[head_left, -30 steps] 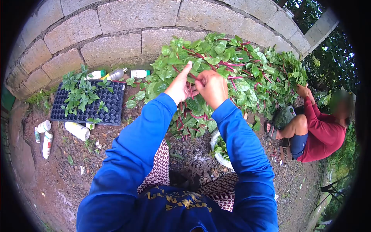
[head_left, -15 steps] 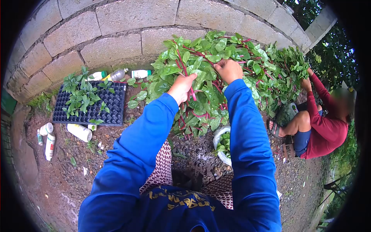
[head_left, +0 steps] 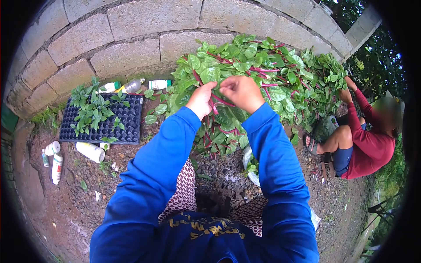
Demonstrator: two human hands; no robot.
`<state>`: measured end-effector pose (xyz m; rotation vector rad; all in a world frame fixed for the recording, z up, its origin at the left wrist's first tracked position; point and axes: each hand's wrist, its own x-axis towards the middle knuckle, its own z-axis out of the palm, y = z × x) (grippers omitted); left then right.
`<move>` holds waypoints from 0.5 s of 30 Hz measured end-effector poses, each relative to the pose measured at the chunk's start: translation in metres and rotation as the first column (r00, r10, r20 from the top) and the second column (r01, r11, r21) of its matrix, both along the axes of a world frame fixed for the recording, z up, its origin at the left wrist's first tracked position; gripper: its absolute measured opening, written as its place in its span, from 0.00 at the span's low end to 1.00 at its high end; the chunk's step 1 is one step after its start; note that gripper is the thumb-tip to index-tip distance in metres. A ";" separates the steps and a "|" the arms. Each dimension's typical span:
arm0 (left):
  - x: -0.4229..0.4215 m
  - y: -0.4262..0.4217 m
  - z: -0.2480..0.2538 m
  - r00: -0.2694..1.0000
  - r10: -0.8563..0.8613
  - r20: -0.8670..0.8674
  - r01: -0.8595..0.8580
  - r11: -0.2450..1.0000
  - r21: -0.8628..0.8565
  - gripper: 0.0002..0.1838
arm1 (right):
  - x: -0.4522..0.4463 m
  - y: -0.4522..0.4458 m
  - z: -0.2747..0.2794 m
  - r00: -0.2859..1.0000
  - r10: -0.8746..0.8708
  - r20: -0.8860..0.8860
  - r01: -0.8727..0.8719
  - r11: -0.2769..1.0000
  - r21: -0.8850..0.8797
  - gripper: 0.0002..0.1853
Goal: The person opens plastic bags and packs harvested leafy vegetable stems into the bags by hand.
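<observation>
Red stems (head_left: 213, 106) pinched in left hand (head_left: 201, 100), twelve o'clock. Right hand (head_left: 246, 93) just came in close beside it, so both work one spot. Can't tell right grip. Leafy pile (head_left: 278, 95): twelve to two o'clock.

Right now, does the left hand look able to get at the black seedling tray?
Probably yes: only leaves and ground lie between the left hand and the black seedling tray, though its grip on a red stem may need releasing.

Daylight's even w/ soft shadows, fisheye bends wall (head_left: 153, 19) & corners're blk
</observation>
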<state>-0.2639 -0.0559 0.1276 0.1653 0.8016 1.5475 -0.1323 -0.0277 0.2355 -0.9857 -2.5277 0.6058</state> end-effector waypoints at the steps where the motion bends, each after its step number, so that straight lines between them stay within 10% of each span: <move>1: 0.002 -0.007 0.012 0.999 0.043 -0.032 -0.045 0.997 -0.056 0.12 | 0.008 0.025 -0.003 0.994 -0.094 -0.061 0.100 0.989 0.111 0.08; 4: 0.006 -0.011 0.021 0.974 0.128 -0.187 -0.155 0.979 -0.135 0.11 | 0.025 0.086 0.003 0.908 -0.415 0.051 0.376 0.864 0.336 0.10; 9: 0.004 0.000 0.007 0.963 0.219 -0.154 -0.227 0.973 -0.034 0.13 | 0.016 0.121 -0.018 0.794 -0.462 0.395 0.287 0.857 0.428 0.09; 15: 0.010 -0.011 0.025 0.978 0.150 -0.142 -0.143 0.988 0.060 0.26 | 0.012 0.046 0.007 0.967 -0.252 0.034 0.195 0.821 0.537 0.07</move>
